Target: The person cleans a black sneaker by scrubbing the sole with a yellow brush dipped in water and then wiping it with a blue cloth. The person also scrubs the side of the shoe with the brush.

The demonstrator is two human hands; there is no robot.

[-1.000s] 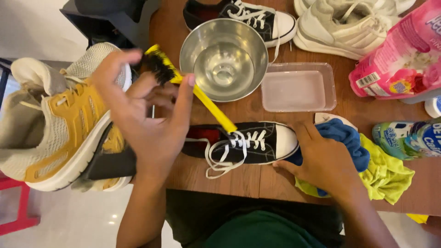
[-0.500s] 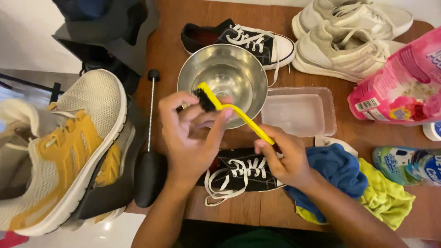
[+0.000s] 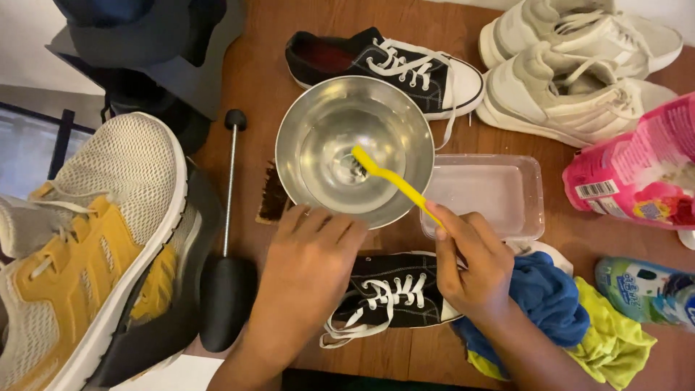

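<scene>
My right hand (image 3: 469,262) grips the handle of a yellow brush (image 3: 394,182), whose head dips into the water in a steel bowl (image 3: 355,148). My left hand (image 3: 308,274) rests on the near rim of that bowl, fingers together and holding nothing. Beneath both hands lies a black canvas sneaker with white laces (image 3: 391,298), partly covered by them. Its matching sneaker (image 3: 391,65) lies beyond the bowl.
A clear plastic tub (image 3: 492,192) sits right of the bowl. White sneakers (image 3: 579,65), a pink pouch (image 3: 637,170) and a bottle (image 3: 648,289) are at the right, blue and yellow cloths (image 3: 579,318) nearer. A yellow-and-white trainer (image 3: 87,246) and black shoe tree (image 3: 228,275) lie left.
The brush passed from my left hand to my right, and its head now dips into the bowl. My left hand came down onto the bowl's rim.
</scene>
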